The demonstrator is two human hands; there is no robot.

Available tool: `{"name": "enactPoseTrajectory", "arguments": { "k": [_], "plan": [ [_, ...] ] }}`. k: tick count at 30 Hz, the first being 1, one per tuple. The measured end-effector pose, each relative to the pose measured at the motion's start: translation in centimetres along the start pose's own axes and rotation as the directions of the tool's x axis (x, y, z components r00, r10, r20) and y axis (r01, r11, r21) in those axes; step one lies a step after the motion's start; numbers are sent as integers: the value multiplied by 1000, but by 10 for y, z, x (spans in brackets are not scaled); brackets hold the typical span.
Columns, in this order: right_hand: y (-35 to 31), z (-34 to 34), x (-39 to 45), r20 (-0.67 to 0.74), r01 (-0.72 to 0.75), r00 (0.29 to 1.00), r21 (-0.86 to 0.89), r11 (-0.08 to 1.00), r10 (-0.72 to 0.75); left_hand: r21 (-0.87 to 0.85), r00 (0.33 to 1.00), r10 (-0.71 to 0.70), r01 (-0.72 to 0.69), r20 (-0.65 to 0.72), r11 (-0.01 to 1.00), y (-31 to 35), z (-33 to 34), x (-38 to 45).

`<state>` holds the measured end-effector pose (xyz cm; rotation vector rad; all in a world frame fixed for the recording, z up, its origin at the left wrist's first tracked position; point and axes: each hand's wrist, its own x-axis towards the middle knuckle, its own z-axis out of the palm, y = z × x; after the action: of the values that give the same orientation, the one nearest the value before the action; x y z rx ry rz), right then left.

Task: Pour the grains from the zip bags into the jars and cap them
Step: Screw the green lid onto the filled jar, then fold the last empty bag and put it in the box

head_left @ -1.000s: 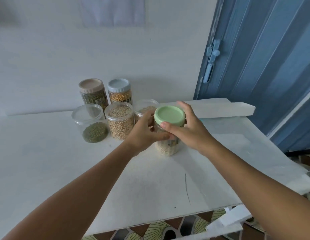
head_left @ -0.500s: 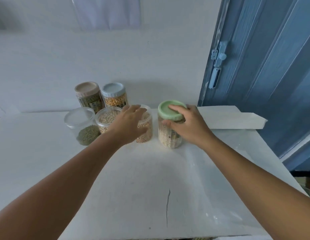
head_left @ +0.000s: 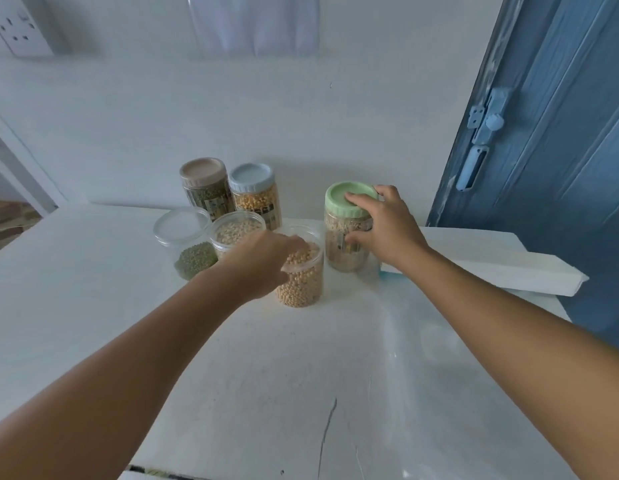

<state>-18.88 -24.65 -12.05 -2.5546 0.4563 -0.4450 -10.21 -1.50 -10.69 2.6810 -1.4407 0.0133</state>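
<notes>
1. A white bench (head_left: 232, 393) with a smooth, matt top fills the near ground; a thin dark crack (head_left: 327, 427) runs across it at six o'clock.
2. The left hand (head_left: 256, 263) reaches in from seven o'clock and grips the rim of an open clear plastic jar (head_left: 301, 285), a squat cylinder packed with round, pale yellow beans. Its fingers curl over the mouth, the thumb side against the near wall.
3. The right hand (head_left: 384, 226) comes from four o'clock and holds a taller clear jar (head_left: 346, 244) of mixed pale grains. One finger lies flat on the ribbed, mint-green screw lid (head_left: 349, 199); the others wrap the jar's right side and the thumb presses its front wall.
4. At ten o'clock of the bean jar stand two more lidless clear jars, touching each other: one (head_left: 237, 230) nearly full of off-white grains, one (head_left: 187, 247) with a low heap of small green grains.
5. Behind them, near the wall, two capped jars stand side by side: one with a beige ribbed lid (head_left: 202, 171) over dark green grains, one with a pale blue ribbed lid (head_left: 251, 176) over yellow grains.
6. A long white box-shaped block (head_left: 491, 265) lies at three o'clock, before a blue panelled door (head_left: 560, 133).
</notes>
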Motion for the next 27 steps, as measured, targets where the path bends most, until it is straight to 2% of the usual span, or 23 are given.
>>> {"name": "enactPoseTrajectory", "arguments": {
  "k": [7,13,20,23,25,27],
  "plan": [
    [-14,25,68,-33,-51,998,4,999,51,-7,997,76,-76,-19,997,-7,4,0],
    [-22,36,93,-21,-52,998,28,998,52,2,988,142,-142,-55,990,-7,3,17],
    [-20,37,93,2,-44,999,44,998,44,15,972,211,-210,-103,978,-6,5,33],
    [-21,32,81,46,-37,998,134,990,31,22,969,230,-229,-92,973,-8,6,32],
    [-17,23,64,27,-64,998,163,985,60,18,969,236,-235,-75,972,-9,6,32],
    [-4,10,42,-9,-105,994,118,987,107,-9,969,241,-242,-51,970,-9,5,32]
  ]
}}
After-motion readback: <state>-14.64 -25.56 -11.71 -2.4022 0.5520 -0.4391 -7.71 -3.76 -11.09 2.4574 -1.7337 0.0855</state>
